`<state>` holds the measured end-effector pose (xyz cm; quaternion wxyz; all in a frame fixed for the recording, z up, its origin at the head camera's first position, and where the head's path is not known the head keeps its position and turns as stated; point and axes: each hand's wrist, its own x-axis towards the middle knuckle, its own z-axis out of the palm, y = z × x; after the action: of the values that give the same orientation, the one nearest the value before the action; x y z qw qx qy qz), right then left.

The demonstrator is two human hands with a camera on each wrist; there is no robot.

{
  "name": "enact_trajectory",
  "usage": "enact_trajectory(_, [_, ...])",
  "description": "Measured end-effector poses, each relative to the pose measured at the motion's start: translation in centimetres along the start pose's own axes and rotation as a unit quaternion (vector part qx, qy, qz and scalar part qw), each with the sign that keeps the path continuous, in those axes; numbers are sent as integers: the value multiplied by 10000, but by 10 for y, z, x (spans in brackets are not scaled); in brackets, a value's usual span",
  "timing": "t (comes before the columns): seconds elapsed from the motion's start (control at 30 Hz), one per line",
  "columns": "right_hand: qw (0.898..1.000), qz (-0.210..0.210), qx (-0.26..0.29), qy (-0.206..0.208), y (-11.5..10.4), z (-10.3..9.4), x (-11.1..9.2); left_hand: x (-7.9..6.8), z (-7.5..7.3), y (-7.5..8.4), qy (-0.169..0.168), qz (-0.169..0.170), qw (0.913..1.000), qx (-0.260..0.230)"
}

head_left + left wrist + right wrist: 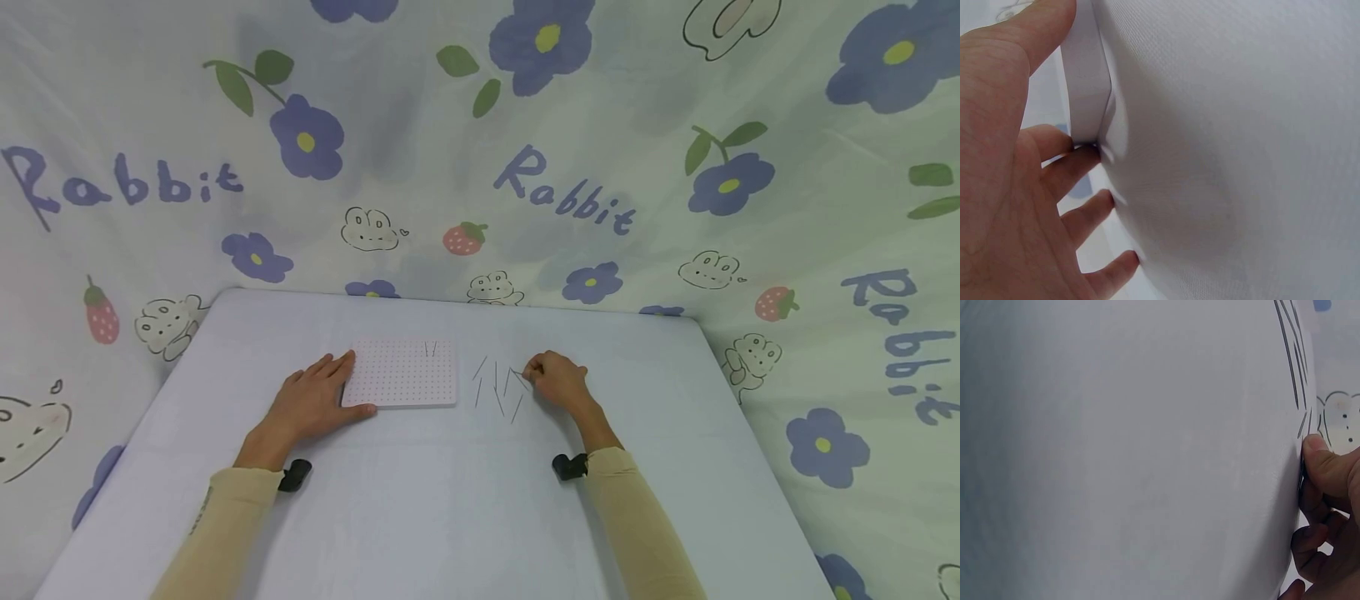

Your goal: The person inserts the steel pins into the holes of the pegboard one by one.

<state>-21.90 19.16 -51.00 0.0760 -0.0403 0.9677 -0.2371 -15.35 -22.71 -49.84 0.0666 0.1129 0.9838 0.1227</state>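
Observation:
A white board (397,379) with rows of small holes lies on the table. Two thin dark sticks (426,349) show near its far right corner. My left hand (311,404) rests at the board's left side, thumb along the front edge and the other fingers spread; in the left wrist view the fingertips (1105,199) touch the cloth beside the board's side wall (1088,94). To the right, my right hand (558,381) pinches a thin dark stick (1302,465) between thumb and fingers, low over the cloth. Several similar loose sticks (478,392) lie between board and hand.
A white cloth (465,508) covers the table, whose far edge meets a hanging curtain (420,125) printed with flowers and rabbits. Each wrist bears a small black camera, the left one (296,475) and the right one (570,467).

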Motion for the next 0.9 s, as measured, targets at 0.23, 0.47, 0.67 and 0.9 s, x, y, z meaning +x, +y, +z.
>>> enact_trajectory(0.23, [10000, -21, 73, -40, -1, -2, -1, -1, -1, 2, 29, 17, 10000, 9])
enact_trajectory(0.47, [9999, -114, 118, -44, -1, -1, -1, -3, -3, 3, 50, 40, 10000, 9])
enact_trajectory(0.67, [9994, -278, 174, 67, -8, -3, 2, -3, -3, 3, 36, -7, 10000, -74])
enact_trajectory(0.9, [9966, -623, 531, 108, -23, -8, 5, -3, -2, 3, 38, 15, 10000, -59])
